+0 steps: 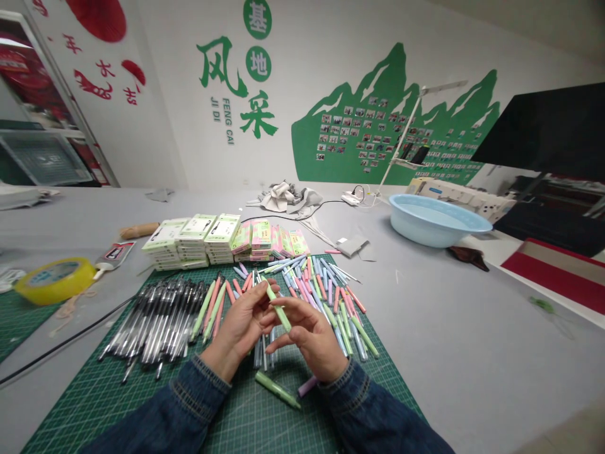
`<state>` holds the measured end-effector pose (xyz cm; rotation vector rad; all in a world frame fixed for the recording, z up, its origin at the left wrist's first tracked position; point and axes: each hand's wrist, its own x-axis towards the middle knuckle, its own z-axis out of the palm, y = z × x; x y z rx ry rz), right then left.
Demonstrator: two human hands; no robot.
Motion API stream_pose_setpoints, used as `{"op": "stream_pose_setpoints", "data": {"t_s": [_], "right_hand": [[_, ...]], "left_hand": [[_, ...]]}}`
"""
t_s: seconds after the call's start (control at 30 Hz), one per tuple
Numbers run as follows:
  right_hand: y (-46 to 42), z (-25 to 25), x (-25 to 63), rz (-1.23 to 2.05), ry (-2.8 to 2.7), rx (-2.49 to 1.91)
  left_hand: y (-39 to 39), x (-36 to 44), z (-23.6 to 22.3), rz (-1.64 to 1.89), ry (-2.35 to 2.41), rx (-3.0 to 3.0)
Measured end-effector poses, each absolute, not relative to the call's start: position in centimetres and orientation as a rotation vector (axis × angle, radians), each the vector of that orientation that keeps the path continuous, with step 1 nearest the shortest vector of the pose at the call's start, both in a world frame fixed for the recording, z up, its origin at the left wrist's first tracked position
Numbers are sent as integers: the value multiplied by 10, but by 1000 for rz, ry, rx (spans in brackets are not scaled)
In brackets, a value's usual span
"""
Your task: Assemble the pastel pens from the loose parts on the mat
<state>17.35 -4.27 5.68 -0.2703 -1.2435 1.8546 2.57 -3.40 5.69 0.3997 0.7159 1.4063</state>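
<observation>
Both hands are closed on a light green pen (280, 309), held tilted above the cutting mat. The fingers of my left hand (243, 321) pinch its upper end, while my right hand (314, 337) grips lower down with thumb and fingers. Below them a green pen barrel (278, 389) lies on the green cutting mat (227, 422), and a purple pen piece (308, 386) sits partly under my right wrist. Pastel pens and pen parts (326, 284) are strewn behind the hands. Left of them lie green and pink pens (215, 309) and a pile of clear black-capped pens (161, 321).
Stacked white-and-green boxes (191, 236) and pink-and-green boxes (262, 236) line the mat's far edge. A yellow tape roll (55, 279) is at left. Behind lie grey cloth scraps (288, 198); a light blue basin (432, 221) and a sewing machine (466, 195) stand at right.
</observation>
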Motion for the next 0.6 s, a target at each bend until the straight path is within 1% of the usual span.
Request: {"op": "stream_pose_setpoints", "data": {"t_s": [0.27,0.4,0.47,0.53,0.57,0.6], "right_hand": [[-42,52,172,1809,-1262,-315],[-43,54,172,1892,-1274,-307],[-41,54,173,1887,-1234,-375],[-37,52,173,1793,-1145,-539],[-33,49,174,1731,-1098,-643],[-30,46,175,1656,-1050,-743]], "left_hand": [[-34,29,55,1396,742,433],[-30,15,62,1384,894,631],[-24,-7,67,1440,1108,860],[-17,-37,71,1312,1604,1199],[-13,-52,71,1120,1922,1441],[-10,-66,71,769,2176,1681]]}}
